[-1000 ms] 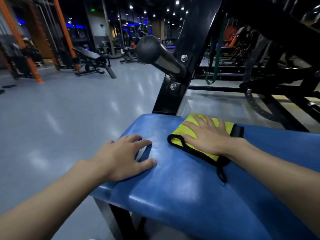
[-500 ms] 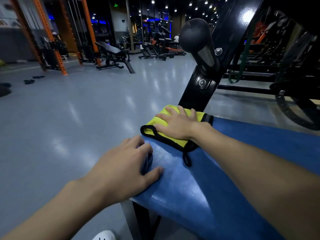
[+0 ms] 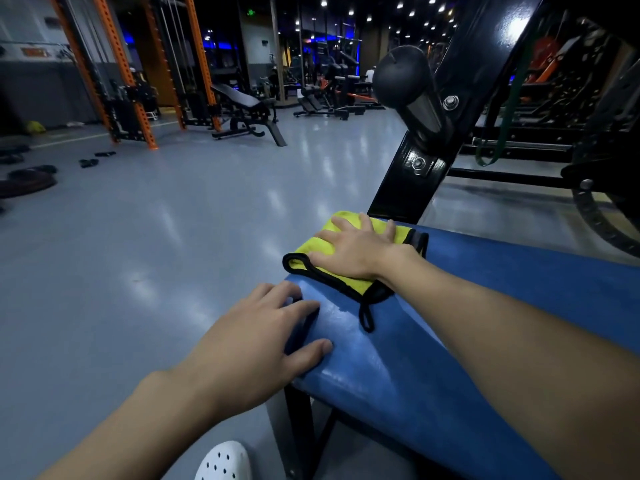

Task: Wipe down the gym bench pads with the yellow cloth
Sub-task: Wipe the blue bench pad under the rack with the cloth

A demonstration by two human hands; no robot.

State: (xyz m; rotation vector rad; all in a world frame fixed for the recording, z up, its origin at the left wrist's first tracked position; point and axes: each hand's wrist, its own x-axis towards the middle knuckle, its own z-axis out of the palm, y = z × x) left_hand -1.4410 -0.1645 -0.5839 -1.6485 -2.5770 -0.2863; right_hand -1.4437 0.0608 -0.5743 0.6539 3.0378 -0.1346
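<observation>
The gym is dim, lit by small ceiling spotlights [image 3: 349, 12] and blue strip lights [image 3: 221, 46] far back. The grey floor [image 3: 207, 220] reflects them as pale streaks, and the black upright [image 3: 512, 29] carries a white glare patch. The blue pad [image 3: 433, 375] has a dull sheen (the left hand [image 3: 249, 348] casts a dark shadow beneath its fingers). Wide-angle distortion bows the edges; the far machines [image 3: 329, 98] look soft and grainy.
</observation>
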